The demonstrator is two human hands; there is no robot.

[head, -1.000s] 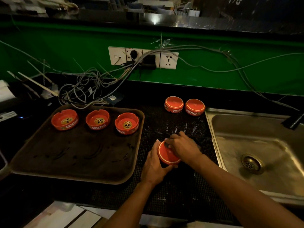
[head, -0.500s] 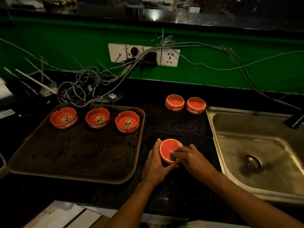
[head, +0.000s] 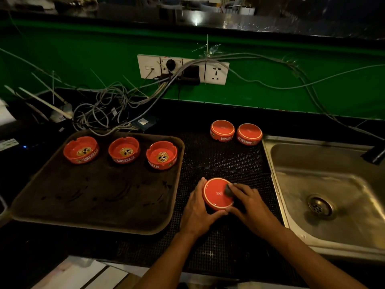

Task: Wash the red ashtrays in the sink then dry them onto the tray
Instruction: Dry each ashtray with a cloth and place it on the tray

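Now an upturned ashtray (head: 216, 193) sits on the black mat (head: 225, 157) at the bench's front middle, between the tray (head: 93, 205) and the sink (head: 333, 195). The left hand (head: 200, 211) cups its left side, fingers and thumb curled round the wall. The right hand (head: 250, 203) presses a dark cloth (head: 229, 189) onto the ashtray's base, the cloth pinched under curled fingers.

Three ashtrays stand upright in a row along the tray's far edge: left (head: 81, 149), middle (head: 124, 149) and right (head: 162, 155), each apart from the next. Two more ashtrays, (head: 222, 129) and (head: 249, 133), lie upside down, just beside each other, at the mat's far right corner near the sink's far left corner. Behind the tray, tangled cables (head: 108, 109) run up to wall sockets (head: 183, 68).
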